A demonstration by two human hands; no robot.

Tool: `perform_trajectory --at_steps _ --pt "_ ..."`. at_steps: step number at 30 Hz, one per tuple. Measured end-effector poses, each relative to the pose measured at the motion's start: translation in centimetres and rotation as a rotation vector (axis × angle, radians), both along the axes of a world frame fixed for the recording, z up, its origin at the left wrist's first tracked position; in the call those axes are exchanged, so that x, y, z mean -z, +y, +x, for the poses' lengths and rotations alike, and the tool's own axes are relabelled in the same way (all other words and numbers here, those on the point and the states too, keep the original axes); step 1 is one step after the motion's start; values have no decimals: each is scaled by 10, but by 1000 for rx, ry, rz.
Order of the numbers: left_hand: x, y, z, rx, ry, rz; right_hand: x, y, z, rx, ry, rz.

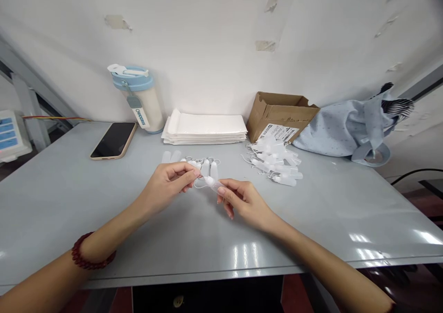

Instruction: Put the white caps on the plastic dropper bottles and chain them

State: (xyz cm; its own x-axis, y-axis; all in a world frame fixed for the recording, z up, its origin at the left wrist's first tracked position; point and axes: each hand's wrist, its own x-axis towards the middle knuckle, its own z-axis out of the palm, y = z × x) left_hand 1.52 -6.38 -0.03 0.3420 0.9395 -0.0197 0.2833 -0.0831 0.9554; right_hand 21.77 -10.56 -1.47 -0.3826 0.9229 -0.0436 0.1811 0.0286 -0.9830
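Note:
My right hand pinches the body of a small translucent bottle with a white tip, tilted above the grey table. At the bottle's tip, the thumb and forefinger of my left hand are pressed together; what they grip is too small to make out. A thin white loop hangs by the bottle. Just behind my hands lies a row of similar small bottles, partly hidden by my left hand. A loose pile of more such bottles with thin loops lies to the right.
Along the wall stand a blue-and-cream tumbler, a stack of white envelopes and an open cardboard box. A phone lies at the left. A light blue cloth bag rests at the back right.

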Motion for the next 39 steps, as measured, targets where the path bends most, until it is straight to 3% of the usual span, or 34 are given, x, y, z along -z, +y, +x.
perform_trajectory --at_steps 7,14,24,28,33,39 --pt "6 0 -4 96 -99 -27 7 -1 1 -20 -49 20" --pt "2 0 -5 108 -74 -21 6 -1 -1 -22 -33 -2" --pt "5 -1 -1 -64 -183 41 5 5 -2 -146 438 -359" --pt "4 -3 -2 -60 -105 122 8 7 -1 -147 545 -424" --pt "5 -11 3 175 112 341 9 7 -1 -158 582 -461" --pt "14 -19 12 142 236 368 13 7 -4 -152 590 -472"
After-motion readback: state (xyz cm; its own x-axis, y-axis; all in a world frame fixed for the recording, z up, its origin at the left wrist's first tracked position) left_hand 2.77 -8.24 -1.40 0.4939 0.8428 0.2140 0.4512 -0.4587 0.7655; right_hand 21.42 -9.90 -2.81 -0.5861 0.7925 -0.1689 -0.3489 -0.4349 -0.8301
